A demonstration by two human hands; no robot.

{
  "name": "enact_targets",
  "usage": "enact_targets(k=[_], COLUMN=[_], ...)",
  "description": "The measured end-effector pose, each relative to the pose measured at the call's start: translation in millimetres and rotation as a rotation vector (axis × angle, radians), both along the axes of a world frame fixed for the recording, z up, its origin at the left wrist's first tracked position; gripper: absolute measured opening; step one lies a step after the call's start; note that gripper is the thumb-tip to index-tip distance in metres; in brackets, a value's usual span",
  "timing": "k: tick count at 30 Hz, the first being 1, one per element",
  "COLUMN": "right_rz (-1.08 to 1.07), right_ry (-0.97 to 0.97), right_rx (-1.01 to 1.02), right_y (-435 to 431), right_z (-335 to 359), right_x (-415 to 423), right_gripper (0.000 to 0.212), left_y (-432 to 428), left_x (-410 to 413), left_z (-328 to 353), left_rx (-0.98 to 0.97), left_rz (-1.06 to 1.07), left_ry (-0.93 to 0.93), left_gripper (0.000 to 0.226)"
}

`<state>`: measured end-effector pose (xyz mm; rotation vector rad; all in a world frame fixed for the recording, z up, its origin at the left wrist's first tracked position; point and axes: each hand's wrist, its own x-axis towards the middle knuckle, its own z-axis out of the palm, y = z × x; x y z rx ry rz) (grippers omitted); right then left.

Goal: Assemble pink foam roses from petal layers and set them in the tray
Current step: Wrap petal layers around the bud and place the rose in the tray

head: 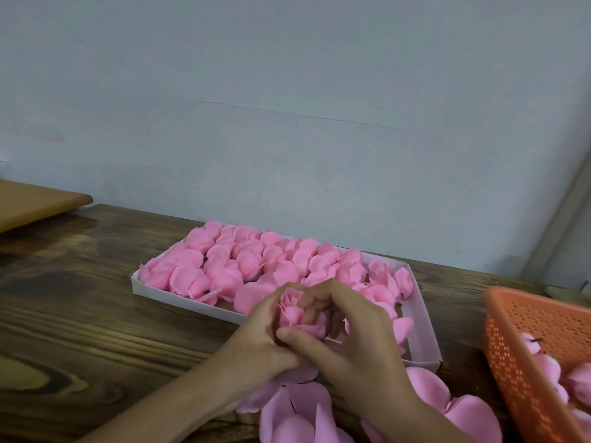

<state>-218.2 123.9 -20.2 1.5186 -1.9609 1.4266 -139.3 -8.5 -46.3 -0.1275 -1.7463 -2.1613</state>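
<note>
Rosebud of pink foam petals point(292, 310) sat upright betw. L hand point(252, 337) and R hand point(355, 340), both curled round it & pinching its base, over the near edge of the shallow white card tray point(425, 340), whose unfilled corner lay just beyond R hand.

Bare L grip point(256, 338), R grip point(355, 334), forearms point(179, 402).

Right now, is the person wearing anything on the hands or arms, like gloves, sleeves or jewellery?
No. The left hand and the right hand are bare, ungloved, and no ring shows on the fingers. The forearms are uncovered as far as the picture's edge: no sleeve, watch or bracelet in view.
</note>
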Motion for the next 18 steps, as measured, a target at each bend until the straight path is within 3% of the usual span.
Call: enact_targets(k=[4, 9, 13, 18], right_rz=[0.087, 0.069, 0.062, 0.084], right_ry=[-0.143, -0.161, -0.174, -0.191], right_rx=[-0.094, -0.084, -0.113, -0.166], right_y=[4, 3, 0, 0], right_z=[4, 4, 0, 0], right_x=[2, 0, -4, -6], right_gripper=[0.009, 0.053, 0.055, 0.054], left_y=[-3, -12, -16, -17], left_x=[0, 2, 0, 0], left_z=[4, 5, 2, 5], left_rx=[0.127, 0.262, 0.304, 0.316], left_rz=[0.006, -0.044, -0.079, -0.096], left_ry=[-0.019, -0.072, -0.049, -0.055], left_gripper=[0.047, 0.04, 0.057, 0.063])
